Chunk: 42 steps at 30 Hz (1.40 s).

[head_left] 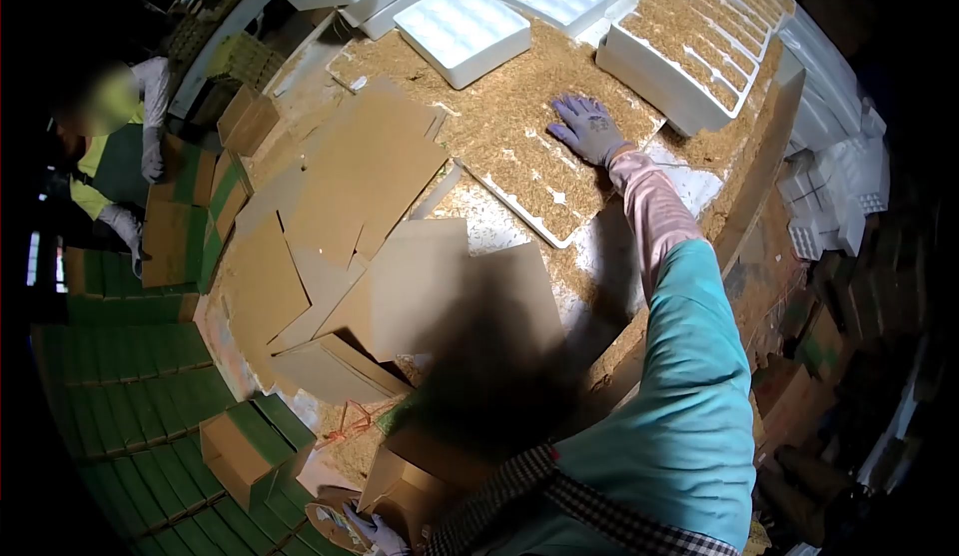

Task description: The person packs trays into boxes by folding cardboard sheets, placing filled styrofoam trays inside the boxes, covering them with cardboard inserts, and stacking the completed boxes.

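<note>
Where the right grip (pixel 589 130) rests, shavings (pixel 509 106) beneath

The right hand (pixel 591 131) is covered by a matt, cloth-like glove, and the forearm is wrapped in a pink sleeve (pixel 654 196) of smooth, faintly shiny cloth. The blue shirt (pixel 689 356) is made of soft, matt cloth. Rough, dry, woody-looking shavings (pixel 479 86) are spread over a tray (pixel 511 208) — white foam by its look, smooth where its rim is bared. Matt, smooth-faced cardboard is seen in the flat sheets (pixel 375 151).
</note>
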### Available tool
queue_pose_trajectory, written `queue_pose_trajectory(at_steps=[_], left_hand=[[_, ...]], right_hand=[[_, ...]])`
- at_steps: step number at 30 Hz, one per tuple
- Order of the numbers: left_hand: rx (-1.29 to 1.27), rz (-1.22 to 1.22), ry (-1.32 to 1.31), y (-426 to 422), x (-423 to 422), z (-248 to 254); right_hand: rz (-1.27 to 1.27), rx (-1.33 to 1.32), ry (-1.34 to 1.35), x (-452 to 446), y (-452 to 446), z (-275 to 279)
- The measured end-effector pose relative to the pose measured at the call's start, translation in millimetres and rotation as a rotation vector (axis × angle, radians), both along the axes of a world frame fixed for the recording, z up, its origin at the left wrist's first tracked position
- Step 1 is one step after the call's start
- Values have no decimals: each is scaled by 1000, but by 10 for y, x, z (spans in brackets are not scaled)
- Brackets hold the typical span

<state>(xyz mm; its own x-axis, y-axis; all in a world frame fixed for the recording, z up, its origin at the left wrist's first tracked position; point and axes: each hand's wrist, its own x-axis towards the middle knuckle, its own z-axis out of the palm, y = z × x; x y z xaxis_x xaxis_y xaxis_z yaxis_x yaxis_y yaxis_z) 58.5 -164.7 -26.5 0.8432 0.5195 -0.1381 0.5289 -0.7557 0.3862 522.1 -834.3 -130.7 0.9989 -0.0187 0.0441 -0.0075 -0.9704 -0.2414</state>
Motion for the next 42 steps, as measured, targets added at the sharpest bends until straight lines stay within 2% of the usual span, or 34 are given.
queue_pose_trajectory(at_steps=[2, 4, 6, 7, 9, 10, 11, 12, 13, 15, 16, 18, 19, 20, 21, 22, 23, 24, 25, 26, 27, 29, 30, 31, 32, 34, 35, 36, 37, 40, 41, 42], left_hand=[[11, 20, 3, 15, 36, -32], [18, 31, 13, 19, 33, -55], [22, 46, 5, 49, 6, -80], [27, 48, 4, 60, -15, -101], [38, 59, -12, 113, -94, -158], [37, 63, -33, 149, -138, -195], [55, 74, -43, 185, -200, -231], [-80, 83, -136, 108, -168, -193], [186, 170, 137, -269, 97, 119], [-125, 131, -127, -107, -16, -46], [-116, 85, -119, 17, -91, -130], [-343, 118, -269, -78, -78, -135], [-243, 118, -241, -82, -87, -147], [-407, 145, -320, -40, -141, -208], [-286, 110, -311, -112, -107, -158], [-392, 136, -371, -164, -65, -121], [-384, 123, -408, -209, -44, -106], [-452, 149, -405, -204, -25, -95], [-391, 155, -429, -113, -43, -251], [-266, 92, -414, 45, -86, -449], [-361, 118, -444, -148, 25, -235], [-447, 134, -460, -143, 201, -256], [-497, 72, -438, -70, 276, -259], [-428, 39, -450, 30, 441, -461], [-366, 26, -477, 170, 452, -669], [-390, 75, -363, -208, 606, -36], [-529, 71, -564, -153, 738, -456], [-667, 66, -766, -96, 823, -871], [-540, -6, -718, -94, 759, -707], [-1222, 178, -817, -142, 719, -579], [-1323, 230, -804, -116, 656, -455], [-1277, 174, -864, -132, 667, -541]], right_hand=[[38, -34, 11, -104, 44, 17], [85, -176, -89, -541, 311, -21], [196, -45, -16, -1034, 563, 188], [150, 1, -102, -1284, 632, 235], [-422, 108, -256, -1623, 751, 193], [-588, 271, -86, -1676, 589, -302], [-657, 341, -62, -1576, 721, -481], [-728, 410, -40, -1474, 854, -650], [-801, 476, -22, -1372, 989, -810], [-973, 913, -106, -1211, 1148, -312], [-949, 919, -100, -1132, 1174, -280], [-779, 1060, -649, -1022, 1270, -262], [-992, 1340, -529, -991, 1234, -134], [-944, 1517, -561, -1028, 1166, -110], [-928, 1496, -527, -1123, 1135, -39], [-911, 1474, -495, -1225, 1143, 130], [-798, 1581, -467, -1421, 1142, 308], [-822, 1524, -413, -1663, 1138, 462], [-644, 1630, -480, -1907, 1152, 648], [-550, 1661, -427, -2131, 1189, 783], [-455, 1690, -372, -2357, 1225, 919], [-290, 1723, -237, -2773, 1396, 1241], [-254, 1816, -67, -2913, 1545, 1424], [-217, 1896, 106, -3014, 1719, 1623], [-163, 1802, 263, -3165, 2123, 1928], [-85, 1656, 400, -3239, 2464, 2085], [-32, 1566, 466, -3265, 2617, 2132], [-4, 1373, 381, -3375, 2909, 2358], [135, 1308, 425, -3412, 3159, 2493], [182, 1341, 603, -3474, 3515, 2420], [191, 1330, 611, -3495, 3553, 2366], [183, 1353, 618, -3499, 3558, 2245]])
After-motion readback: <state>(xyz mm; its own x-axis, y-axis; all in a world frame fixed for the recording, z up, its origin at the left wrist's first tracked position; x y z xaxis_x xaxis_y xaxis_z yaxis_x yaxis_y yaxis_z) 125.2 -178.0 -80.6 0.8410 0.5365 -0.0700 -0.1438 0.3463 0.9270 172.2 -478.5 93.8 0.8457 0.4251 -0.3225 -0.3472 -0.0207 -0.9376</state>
